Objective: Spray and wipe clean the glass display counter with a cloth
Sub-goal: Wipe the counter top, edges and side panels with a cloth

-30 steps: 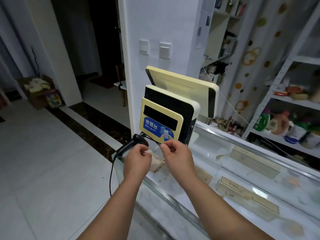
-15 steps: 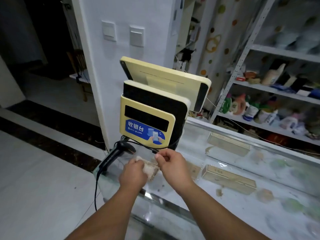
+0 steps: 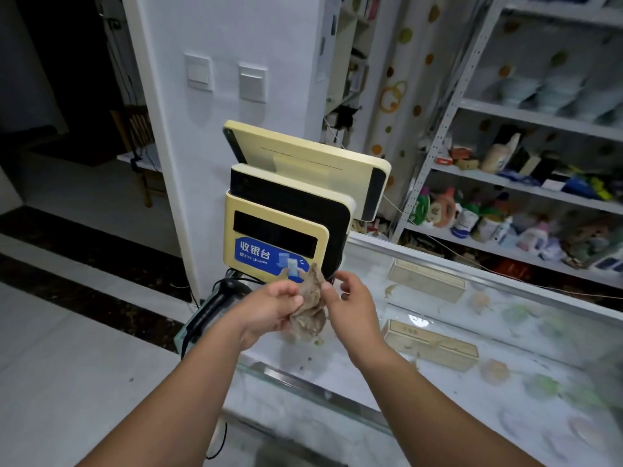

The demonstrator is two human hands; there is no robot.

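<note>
A crumpled grey-brown cloth [image 3: 310, 308] hangs between my two hands, held up a little above the left end of the glass display counter [image 3: 438, 348]. My left hand [image 3: 269, 310] grips the cloth from the left with thumb and curled fingers. My right hand [image 3: 350, 303] pinches the cloth's right edge with thumb and forefinger, its other fingers loosely spread. No spray bottle shows in my hands.
A yellow and black cash register [image 3: 286, 227] stands on the counter's left end just behind my hands. A black barcode scanner [image 3: 215, 305] with its cable lies at the corner. Wooden boxes [image 3: 428, 281] sit inside the case. Stocked shelves [image 3: 522, 197] rise behind.
My hands have lifted the cloth off the glass and bunched it upright between them. The view has swung right and closer to the register.
</note>
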